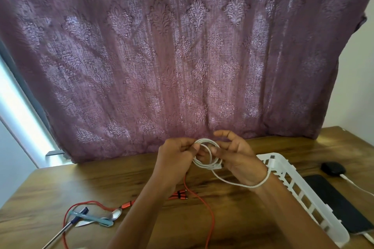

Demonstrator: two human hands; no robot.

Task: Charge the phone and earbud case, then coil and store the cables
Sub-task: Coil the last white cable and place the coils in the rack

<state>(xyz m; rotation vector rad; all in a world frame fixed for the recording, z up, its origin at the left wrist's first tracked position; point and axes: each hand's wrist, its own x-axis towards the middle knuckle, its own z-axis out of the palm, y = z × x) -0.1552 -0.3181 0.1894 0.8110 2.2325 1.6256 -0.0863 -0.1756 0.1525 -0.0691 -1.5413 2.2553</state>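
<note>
a: where's the white cable (pixel 206 155)?

b: up off the desk (pixel 60 184), wound into a small round coil between both hands, in front of the purple curtain (pixel 182 56). its loose tail drops from the coil and lies over the right wrist.

a: and the fingers?

b: the left hand (pixel 174 153) has its fingers (pixel 187 143) curled in, pinching the coil's left side. the right hand (pixel 238 157) holds the right side with its thumb on the loops. its index finger is lifted, curved above the coil.

a: the rest of the charging gear?

b: the red cable (pixel 210 214) lies loose on the desk under the forearms, its orange plugs just beside the left wrist. the white basket (pixel 299 190) sits to the right, partly behind the right forearm. beyond it, the dark phone (pixel 336 204) lies flat, and the black earbud case (pixel 333 168) sits near the phone's far end with a second white lead (pixel 356 186) running from it.

a: anything else?

b: a spoon (pixel 116 214) and a pen (pixel 81 215) at the lower left, inside the red cable's loop.
</note>
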